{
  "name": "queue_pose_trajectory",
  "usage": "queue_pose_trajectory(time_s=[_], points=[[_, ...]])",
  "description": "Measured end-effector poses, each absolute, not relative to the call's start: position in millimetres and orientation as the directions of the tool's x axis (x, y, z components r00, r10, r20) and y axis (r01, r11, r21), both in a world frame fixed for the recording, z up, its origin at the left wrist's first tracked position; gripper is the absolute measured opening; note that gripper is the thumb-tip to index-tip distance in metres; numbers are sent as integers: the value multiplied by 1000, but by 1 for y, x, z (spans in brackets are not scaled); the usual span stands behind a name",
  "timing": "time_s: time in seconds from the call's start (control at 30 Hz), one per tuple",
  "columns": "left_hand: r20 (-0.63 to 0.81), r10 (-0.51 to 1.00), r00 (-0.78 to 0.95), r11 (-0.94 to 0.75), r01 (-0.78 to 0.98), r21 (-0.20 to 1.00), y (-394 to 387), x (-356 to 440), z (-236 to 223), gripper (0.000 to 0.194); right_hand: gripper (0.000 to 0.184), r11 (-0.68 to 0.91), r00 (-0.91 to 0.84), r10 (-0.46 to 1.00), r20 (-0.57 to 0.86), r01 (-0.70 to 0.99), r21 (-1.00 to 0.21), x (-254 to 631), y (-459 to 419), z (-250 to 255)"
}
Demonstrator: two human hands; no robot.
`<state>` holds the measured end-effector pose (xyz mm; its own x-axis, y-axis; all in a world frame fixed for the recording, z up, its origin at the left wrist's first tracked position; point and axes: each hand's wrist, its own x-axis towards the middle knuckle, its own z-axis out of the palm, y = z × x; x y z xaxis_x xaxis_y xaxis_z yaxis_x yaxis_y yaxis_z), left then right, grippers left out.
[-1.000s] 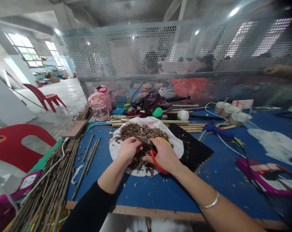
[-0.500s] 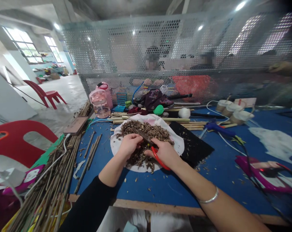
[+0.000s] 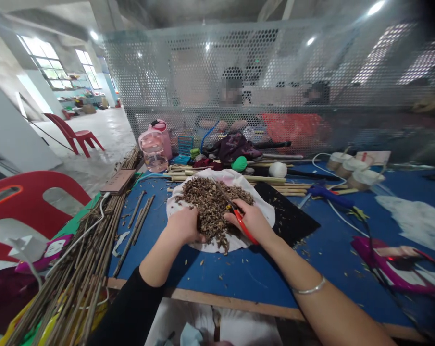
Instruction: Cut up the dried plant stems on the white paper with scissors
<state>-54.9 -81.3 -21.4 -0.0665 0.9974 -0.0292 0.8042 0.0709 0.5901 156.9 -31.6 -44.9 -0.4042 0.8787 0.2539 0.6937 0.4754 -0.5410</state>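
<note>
A heap of brown dried plant pieces [image 3: 213, 202] lies on a round white cloth [image 3: 264, 190] on the blue table. At the heap's left edge, my left hand [image 3: 183, 226] rests with thumb and fingers apart, touching the pieces; some fingertips are hidden. My right hand [image 3: 253, 221] is closed round red-handled scissors [image 3: 243, 223], their dark blades pointing up and left over the heap. Under the cloth's right side shows a black sheet [image 3: 292, 216] with scattered bits on it.
Long thin sticks [image 3: 91, 250] are bundled at the left, with a phone-like slab [image 3: 118, 181] on top. A clear bottle [image 3: 155, 156], yarn balls and bamboo rods line the back. To the right are a glue gun [image 3: 329, 196], cups [image 3: 363, 178] and a purple iron [image 3: 390, 269].
My left hand has moved down and left, from beside the scissor blades to the heap's near-left edge. My right hand still holds the scissors, shifted slightly right. The view has turned a little.
</note>
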Motion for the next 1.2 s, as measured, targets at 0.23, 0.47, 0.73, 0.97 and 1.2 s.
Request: queue_pose_trajectory(time_s=[0.23, 0.47, 0.73, 0.97, 1.2], points=[[-54, 998, 28, -1, 897, 442, -67, -58, -21, 6, 49, 465, -401, 884, 241, 688, -558, 157, -34, -41], [43, 998, 39, -53, 916, 398, -39, -68, 0, 23, 48, 457, -408, 886, 223, 682, -571, 156, -36, -42], [152, 975, 161, -220, 777, 590, -5, -57, -33, 40, 48, 458, -405, 887, 224, 701, -546, 156, -36, -40], [72, 997, -21, -15, 882, 470, -44, -82, -10, 34, 49, 437, -409, 895, 180, 717, -543, 154, -37, -40], [-192, 975, -107, 167, 929, 331, -90, -72, -22, 11, 43, 462, -417, 884, 211, 714, -525, 153, -36, -43]])
